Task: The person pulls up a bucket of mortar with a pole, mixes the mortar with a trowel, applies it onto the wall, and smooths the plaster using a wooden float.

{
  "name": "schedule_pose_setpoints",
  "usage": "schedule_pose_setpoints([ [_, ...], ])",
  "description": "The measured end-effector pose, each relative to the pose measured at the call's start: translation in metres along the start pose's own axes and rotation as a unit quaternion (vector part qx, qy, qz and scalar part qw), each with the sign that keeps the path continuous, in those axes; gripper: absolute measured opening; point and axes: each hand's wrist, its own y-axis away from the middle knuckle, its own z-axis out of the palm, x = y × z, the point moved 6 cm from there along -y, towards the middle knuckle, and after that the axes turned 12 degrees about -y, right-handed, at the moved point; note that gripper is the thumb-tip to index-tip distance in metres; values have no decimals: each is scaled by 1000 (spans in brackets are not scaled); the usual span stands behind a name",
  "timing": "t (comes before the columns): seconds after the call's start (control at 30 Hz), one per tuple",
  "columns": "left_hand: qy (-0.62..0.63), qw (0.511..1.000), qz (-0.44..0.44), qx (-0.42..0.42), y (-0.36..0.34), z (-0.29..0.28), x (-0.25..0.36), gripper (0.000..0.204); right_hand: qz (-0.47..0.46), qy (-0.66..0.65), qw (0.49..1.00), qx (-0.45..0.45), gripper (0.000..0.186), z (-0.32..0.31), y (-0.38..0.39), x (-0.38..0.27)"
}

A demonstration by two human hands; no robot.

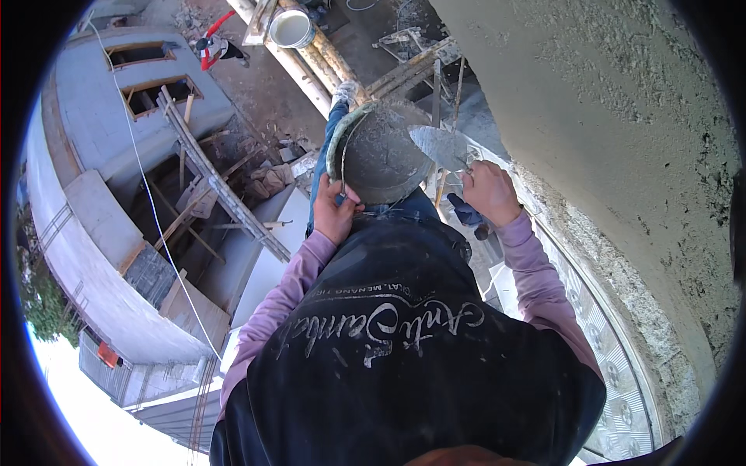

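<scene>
In front of my body is a dark, mortar-crusted bucket (336, 147), its open mouth facing up at me. Wet grey residue coats the inside. My left hand (336, 211) grips the near-left edge of the bucket, fingers curled where the thin wire handle meets the rim. To the right, my right hand (491, 193) is closed around the handle of a pointed trowel (440, 147). The trowel's grey-smeared blade points left, over the bucket's right edge. Its handle is mostly hidden inside my fist.
A rough, freshly plastered wall (590, 101) rises close on my right. Bamboo scaffold poles (322, 62) run ahead, with a pale bucket (292, 29) on them. Far below, a person in red sleeves (214, 48) stands on the ground. A bamboo ladder (214, 175) leans at left.
</scene>
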Motion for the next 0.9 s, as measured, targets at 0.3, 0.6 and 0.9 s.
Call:
schedule_pose_setpoints([
  [0.3,53,999,4,6,0,5,-6,13,0,-131,991,-21,17,75,9,17],
  [0.6,-20,998,59,11,6,6,0,15,-65,-125,981,131,19,31,-30,18],
  [0.9,11,1000,-4,11,26,-4,-23,15,-24,-186,978,-89,22,-2,-131,29],
])
